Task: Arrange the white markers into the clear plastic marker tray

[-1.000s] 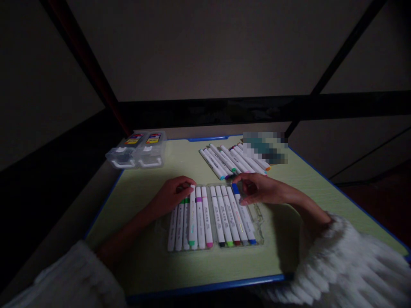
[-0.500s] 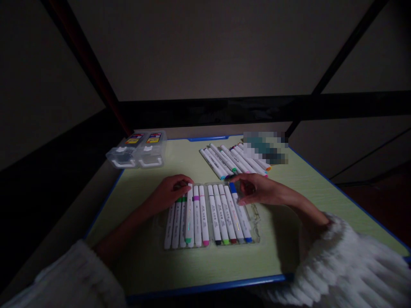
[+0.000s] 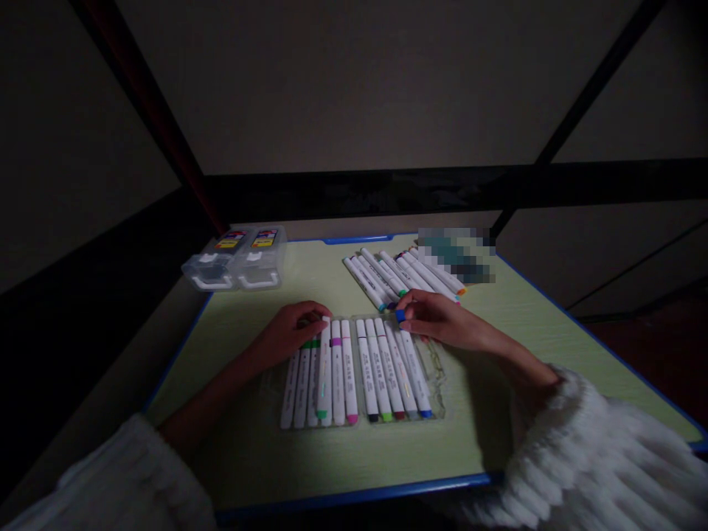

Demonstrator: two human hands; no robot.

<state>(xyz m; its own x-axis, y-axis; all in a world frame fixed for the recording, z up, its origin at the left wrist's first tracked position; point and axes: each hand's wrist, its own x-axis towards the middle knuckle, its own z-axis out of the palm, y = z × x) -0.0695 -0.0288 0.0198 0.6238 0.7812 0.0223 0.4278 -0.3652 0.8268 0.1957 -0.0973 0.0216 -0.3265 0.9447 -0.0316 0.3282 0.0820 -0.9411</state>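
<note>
A clear plastic tray (image 3: 445, 410) on the table holds two groups of white markers. My left hand (image 3: 293, 330) pinches the top end of a white marker with a green tip (image 3: 324, 376), which lies over its neighbours in the left group. These include a marker with a purple band (image 3: 337, 369) and one with a pink end (image 3: 349, 369). My right hand (image 3: 445, 318) has thumb and fingertips closed on the blue cap of a blue-ended marker (image 3: 416, 372) at the right side of the tray. Part of the left group's upper ends is hidden behind my left hand.
More white markers (image 3: 406, 276) lie in a loose pile behind the tray. Two clear cases with white handles (image 3: 259, 276) stand at the table's back left. A blurred-out item (image 3: 456, 254) sits at the back right. Blue edging rims the table (image 3: 237, 472).
The tray and its markers have shifted slightly left, my left hand moving along with them. My right fingers have come up and closed round the blue cap.
</note>
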